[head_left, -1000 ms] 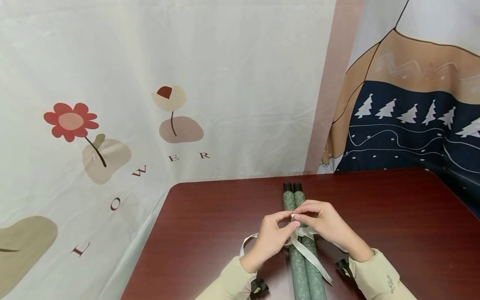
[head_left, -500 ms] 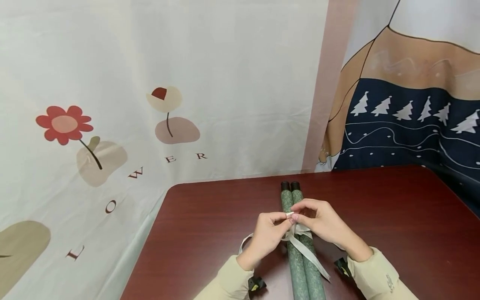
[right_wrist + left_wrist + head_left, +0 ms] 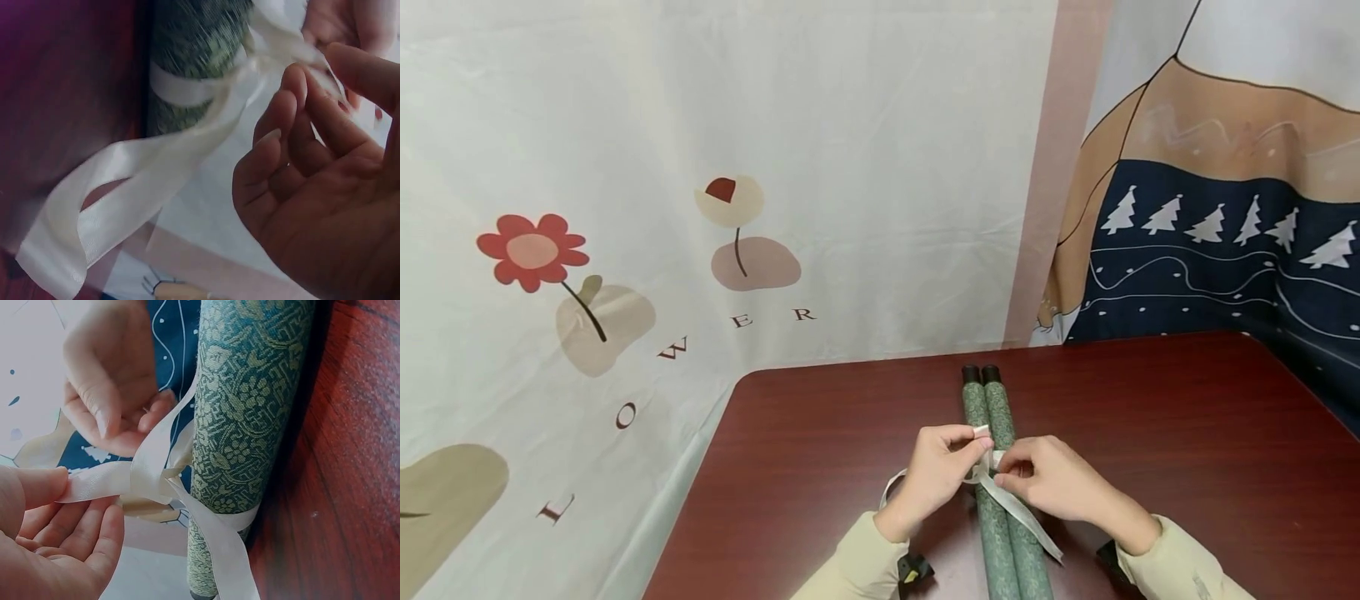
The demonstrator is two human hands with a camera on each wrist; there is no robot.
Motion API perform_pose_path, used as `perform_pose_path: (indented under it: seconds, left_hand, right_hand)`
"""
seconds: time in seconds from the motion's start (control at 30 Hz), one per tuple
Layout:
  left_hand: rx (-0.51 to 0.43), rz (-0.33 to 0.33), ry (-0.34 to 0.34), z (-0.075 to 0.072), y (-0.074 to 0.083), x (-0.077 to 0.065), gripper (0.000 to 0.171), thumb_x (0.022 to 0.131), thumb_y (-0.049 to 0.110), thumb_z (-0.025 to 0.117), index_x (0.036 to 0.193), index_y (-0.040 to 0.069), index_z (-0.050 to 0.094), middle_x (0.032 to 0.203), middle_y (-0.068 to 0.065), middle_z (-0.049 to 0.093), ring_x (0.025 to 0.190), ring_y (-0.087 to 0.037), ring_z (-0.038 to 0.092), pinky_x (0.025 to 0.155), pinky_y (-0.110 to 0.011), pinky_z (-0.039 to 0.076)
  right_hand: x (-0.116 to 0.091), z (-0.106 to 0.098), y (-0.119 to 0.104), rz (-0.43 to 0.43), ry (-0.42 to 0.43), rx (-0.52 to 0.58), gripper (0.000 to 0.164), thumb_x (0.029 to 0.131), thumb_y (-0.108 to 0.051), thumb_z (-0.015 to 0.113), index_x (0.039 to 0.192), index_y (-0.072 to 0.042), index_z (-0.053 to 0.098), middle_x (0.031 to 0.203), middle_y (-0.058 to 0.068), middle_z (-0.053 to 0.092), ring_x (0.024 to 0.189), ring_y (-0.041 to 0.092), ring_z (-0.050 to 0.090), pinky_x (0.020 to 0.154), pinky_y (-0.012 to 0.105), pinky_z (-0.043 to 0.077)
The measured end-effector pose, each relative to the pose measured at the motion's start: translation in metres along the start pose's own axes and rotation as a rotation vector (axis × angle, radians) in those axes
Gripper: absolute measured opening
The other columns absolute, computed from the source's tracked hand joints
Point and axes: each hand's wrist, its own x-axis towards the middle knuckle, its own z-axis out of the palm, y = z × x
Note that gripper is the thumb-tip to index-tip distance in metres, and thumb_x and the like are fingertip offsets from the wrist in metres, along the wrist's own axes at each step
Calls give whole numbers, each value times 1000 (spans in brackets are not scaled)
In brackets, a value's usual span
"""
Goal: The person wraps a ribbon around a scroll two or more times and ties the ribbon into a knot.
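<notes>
Two long green rolls (image 3: 995,542) with a floral woven pattern and black ends lie side by side, resembling rolled scrolls. A cream ribbon (image 3: 1024,517) goes round them and is looped at a crossing on top, one tail trailing toward me. My left hand (image 3: 934,467) pinches a ribbon end between thumb and fingers, lifted above the rolls; the left wrist view shows this ribbon (image 3: 100,481) stretched to the crossing. My right hand (image 3: 1056,479) is just right of the crossing. Its thumb and index finger stand apart beside the ribbon in the right wrist view, other fingers loosely bent.
The rolls rest on a dark red-brown table (image 3: 820,450) with a rounded far left corner. Behind it hangs a pale curtain (image 3: 887,183) printed with flowers and letters, and a navy tree-printed cloth (image 3: 1187,250) at right. A black device (image 3: 914,571) sits at my left wrist.
My right hand has left the ribbon end that both hands were at and moved down and right, beside the crossing. The left hand still pinches the end in nearly the same place.
</notes>
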Motion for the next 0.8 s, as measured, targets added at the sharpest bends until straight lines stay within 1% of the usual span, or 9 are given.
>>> perform_pose_path:
  seconds: [0.07,0.1,0.13,0.23,0.33,0.47,0.6,0.67,0.8]
  left_hand:
    - [9,-5,-2,-1,10,-1,13,84,5,66,78,-7,69,73,-27,66,58,-21,56,48,-11,39]
    - [11,1,-2,-1,10,-1,14,85,5,66,78,-7,69,72,-27,66,57,-19,56,48,-10,39]
    - [8,-4,-2,-1,8,-1,14,85,5,66,78,-7,69,73,-27,66,58,-22,56,48,-11,40]
    - [16,-6,0,0,-6,1,13,85,8,68,78,-3,70,72,-22,68,57,-15,56,48,-11,40]
    - [20,-21,7,1,-20,4,12,84,13,70,80,3,72,73,-14,70,59,-9,57,49,-12,43]
    - [17,3,9,1,-28,5,13,83,19,71,84,6,74,74,-6,70,61,-4,56,51,-14,45]
    - [18,39,11,1,-30,6,16,83,20,71,85,4,74,74,-6,70,61,-4,55,51,-15,45]
    - [25,32,14,0,-30,6,16,83,20,71,85,4,74,74,-5,70,60,-4,55,50,-14,44]
    - [24,-2,21,0,-26,4,13,83,16,71,85,3,74,76,-7,71,60,-6,56,51,-13,44]
  right_hand:
    - [-2,4,-4,5,-18,-60,12,81,-31,72,72,-33,64,61,-16,53,54,3,46,46,22,40]
    - [-3,5,-6,6,-29,-80,14,80,-33,72,71,-35,62,60,-16,51,54,3,45,46,22,39]
    - [-4,6,-8,8,-43,-94,15,80,-34,72,70,-35,61,60,-16,50,54,3,45,46,21,38]
    - [-8,6,-8,-19,-63,-115,16,80,-30,73,71,-35,62,64,-17,50,61,4,45,50,22,39]
    - [-13,1,-6,-39,-72,-96,13,81,-23,72,75,-33,65,71,-19,54,64,4,47,53,23,43]
    - [-20,-11,-1,-34,-69,-51,12,82,-20,71,75,-28,66,71,-17,57,57,2,47,48,22,43]
    - [-27,-24,4,-23,-69,-11,12,83,-18,70,74,-24,66,65,-14,56,50,2,44,41,19,39]
    - [-30,-30,7,-18,-81,11,11,83,-17,69,74,-23,66,62,-13,57,49,1,44,40,18,38]
    - [-37,-40,16,-30,-82,23,12,83,-14,69,76,-23,67,65,-10,62,53,2,48,43,19,41]
